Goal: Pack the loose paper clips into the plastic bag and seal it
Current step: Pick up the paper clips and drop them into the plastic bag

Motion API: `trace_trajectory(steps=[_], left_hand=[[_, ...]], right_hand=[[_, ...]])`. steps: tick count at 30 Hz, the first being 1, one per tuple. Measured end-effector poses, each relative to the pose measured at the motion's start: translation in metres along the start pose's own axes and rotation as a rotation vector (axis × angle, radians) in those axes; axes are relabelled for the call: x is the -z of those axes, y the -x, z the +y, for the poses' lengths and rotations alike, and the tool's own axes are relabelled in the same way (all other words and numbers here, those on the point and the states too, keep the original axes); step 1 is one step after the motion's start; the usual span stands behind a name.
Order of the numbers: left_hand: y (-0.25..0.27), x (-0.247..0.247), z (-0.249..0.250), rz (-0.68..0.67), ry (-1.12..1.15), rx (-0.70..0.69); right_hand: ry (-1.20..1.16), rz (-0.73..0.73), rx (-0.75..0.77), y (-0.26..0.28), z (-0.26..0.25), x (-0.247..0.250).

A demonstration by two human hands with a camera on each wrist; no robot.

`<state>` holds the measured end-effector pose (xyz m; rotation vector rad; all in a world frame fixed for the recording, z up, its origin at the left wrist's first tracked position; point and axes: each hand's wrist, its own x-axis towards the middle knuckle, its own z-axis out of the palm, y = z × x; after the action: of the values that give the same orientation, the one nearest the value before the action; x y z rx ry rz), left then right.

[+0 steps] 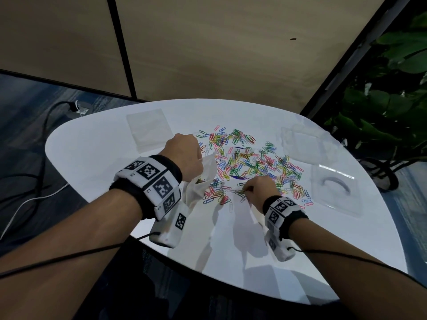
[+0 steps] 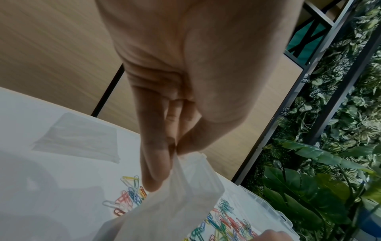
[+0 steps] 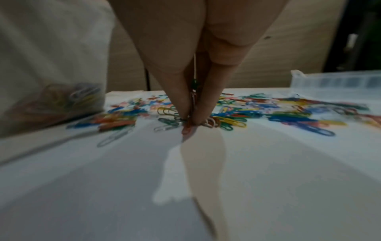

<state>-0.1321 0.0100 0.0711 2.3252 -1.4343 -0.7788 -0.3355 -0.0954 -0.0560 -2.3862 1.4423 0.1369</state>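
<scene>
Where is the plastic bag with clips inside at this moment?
In the head view, the plastic bag hangs from the left hand, just left of the paper clips on the white table.

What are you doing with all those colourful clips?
A person is packing paper clips into a plastic bag. The left hand pinches the bag's top edge and holds it up; a few clips are already inside. The right hand pinches some clips from the pile of paper clips on the white table. Most clips are not yet bagged.
</scene>
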Motion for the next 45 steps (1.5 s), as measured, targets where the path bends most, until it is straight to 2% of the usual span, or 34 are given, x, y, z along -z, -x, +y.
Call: trace_trajectory(steps=[3,5,7,9,12,16,19,23,26,28,30,39,45], left_hand=[[-0.001,-0.001,0.0,-0.002,-0.007,0.002],[-0.003,-0.001,0.001,-0.004,-0.017,0.002],[-0.004,-0.002,0.001,-0.006,-0.029,0.002],[-0.005,-0.002,0.002,-0.013,-0.035,0.005],[-0.007,-0.003,0.003,-0.013,-0.029,0.008],[-0.007,-0.007,0.007,-0.015,0.025,0.022],[-0.007,-0.01,0.008,-0.001,0.041,0.008],[-0.006,-0.015,0.01,0.0,0.064,-0.012],[-0.006,-0.017,0.011,0.008,0.062,-0.031],[-0.006,-0.017,0.011,0.004,0.06,-0.039],[-0.007,-0.017,0.011,-0.004,0.061,-0.036],[-0.006,-0.016,0.007,0.019,0.056,-0.032],[-0.007,-0.017,0.007,0.013,0.05,-0.027]], right_hand=[[-0.195,0.018,-0.169,-0.002,0.01,0.01],[-0.419,-0.035,-0.29,-0.005,0.018,0.014],[-0.789,-0.12,-0.422,-0.007,0.019,0.022],[-1.197,-0.158,-0.486,-0.008,0.013,0.035],[-1.532,-0.231,-0.392,-0.005,-0.014,0.061],[-1.676,-0.37,-0.223,0.007,-0.057,0.077],[-1.606,-0.362,-0.202,0.014,-0.076,0.064],[-1.281,-0.18,-0.169,0.022,-0.091,0.046],[-1.097,-0.119,-0.128,0.022,-0.095,0.042],[-0.844,-0.033,-0.085,0.021,-0.094,0.043],[-0.686,0.018,-0.017,0.023,-0.093,0.046],[-0.359,0.008,0.215,0.032,-0.104,0.052],[-0.268,0.014,0.264,0.032,-0.103,0.052]])
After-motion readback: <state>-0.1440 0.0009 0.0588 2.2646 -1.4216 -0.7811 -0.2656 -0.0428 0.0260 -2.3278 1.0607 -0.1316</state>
